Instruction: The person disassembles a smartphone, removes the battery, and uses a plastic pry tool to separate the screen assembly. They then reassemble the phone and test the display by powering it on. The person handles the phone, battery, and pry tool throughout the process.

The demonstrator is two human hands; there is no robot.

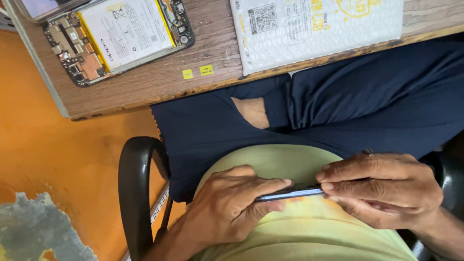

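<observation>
Your grip: left hand (232,205) and right hand (382,188) pinch opposite ends of the thin dark glossy phone panel (290,194) between them; likely fragile, slippery—hold its edges.

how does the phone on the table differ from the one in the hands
The table phone lies flat with its back off, battery and circuit boards exposed; the held phone shows only its thin dark edge, so its inside is hidden. The table phone is untouched; the held phone is pinched between the left hand and right hand over the lap. Both are slim slabs.
</observation>
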